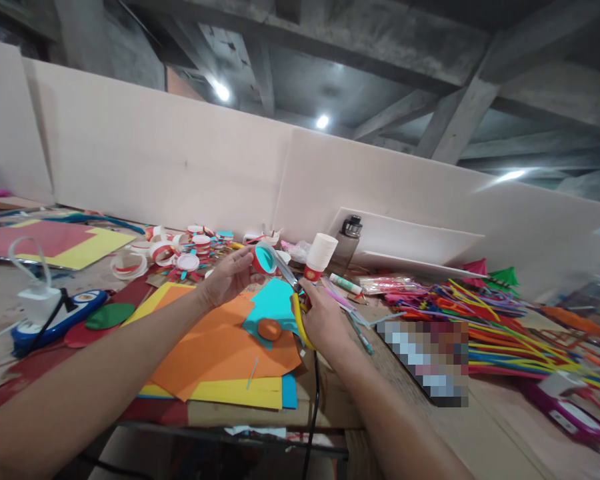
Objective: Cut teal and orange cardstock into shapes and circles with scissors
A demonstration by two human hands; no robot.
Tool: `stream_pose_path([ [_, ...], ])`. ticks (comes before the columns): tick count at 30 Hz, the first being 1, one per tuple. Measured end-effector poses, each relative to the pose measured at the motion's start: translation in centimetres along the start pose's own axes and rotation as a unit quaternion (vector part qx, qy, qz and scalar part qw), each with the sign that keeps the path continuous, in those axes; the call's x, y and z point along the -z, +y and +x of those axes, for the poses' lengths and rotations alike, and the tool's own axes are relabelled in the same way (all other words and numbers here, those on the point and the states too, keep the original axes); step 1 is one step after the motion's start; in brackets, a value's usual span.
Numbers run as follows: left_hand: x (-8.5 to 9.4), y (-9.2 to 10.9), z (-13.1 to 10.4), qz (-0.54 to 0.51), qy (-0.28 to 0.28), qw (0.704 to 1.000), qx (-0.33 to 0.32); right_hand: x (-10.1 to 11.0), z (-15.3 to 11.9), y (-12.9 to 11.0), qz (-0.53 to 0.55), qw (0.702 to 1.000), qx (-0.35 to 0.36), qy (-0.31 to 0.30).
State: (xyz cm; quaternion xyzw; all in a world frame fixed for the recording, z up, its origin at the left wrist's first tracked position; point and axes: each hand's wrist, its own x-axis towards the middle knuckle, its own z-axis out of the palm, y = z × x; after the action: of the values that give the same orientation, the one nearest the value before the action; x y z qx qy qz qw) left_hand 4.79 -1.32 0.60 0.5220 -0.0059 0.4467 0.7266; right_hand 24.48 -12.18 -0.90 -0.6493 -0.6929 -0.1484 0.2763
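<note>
Pinched in my left hand (231, 273) is a short cut piece of paper cup (263, 259), red outside with a turquoise disc showing at its end. My right hand (325, 313) grips yellow-handled scissors (286, 270), whose blades point up and left and reach the edge of the cup piece. Whether the blades are cutting it cannot be told. Beneath both hands lie a cut turquoise sheet (279, 301) with a round orange piece (269, 329) on it, and orange paper sheets (200, 347) over yellow paper (240, 391).
A stack of white paper cups (322, 252) and a dark bottle (349, 243) stand behind my right hand. Cut cup pieces (187, 262) are heaped at back left. Coloured pipe cleaners (485, 320), a blurred-out device (423, 360) and a purple power strip (567, 410) lie at right.
</note>
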Motion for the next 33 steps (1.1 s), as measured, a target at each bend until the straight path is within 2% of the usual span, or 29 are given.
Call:
stream_pose_path([
  [12,0.2,0.3,0.0,-0.011,-0.011,1.000,0.018,0.9,-0.1,-0.7,-0.032,0.998,-0.020,-0.056],
  [24,0.7,0.5,0.2,-0.043,0.005,0.999,0.022,1.3,-0.1,-1.0,-0.033,0.998,-0.014,-0.055],
  [29,0.8,0.2,0.1,-0.024,-0.022,0.998,0.053,0.8,-0.1,-0.7,-0.047,0.998,-0.007,-0.035],
  [33,0.9,0.2,0.0,-0.021,-0.014,0.997,0.066,0.7,-0.2,-0.5,-0.050,0.998,-0.004,-0.041],
])
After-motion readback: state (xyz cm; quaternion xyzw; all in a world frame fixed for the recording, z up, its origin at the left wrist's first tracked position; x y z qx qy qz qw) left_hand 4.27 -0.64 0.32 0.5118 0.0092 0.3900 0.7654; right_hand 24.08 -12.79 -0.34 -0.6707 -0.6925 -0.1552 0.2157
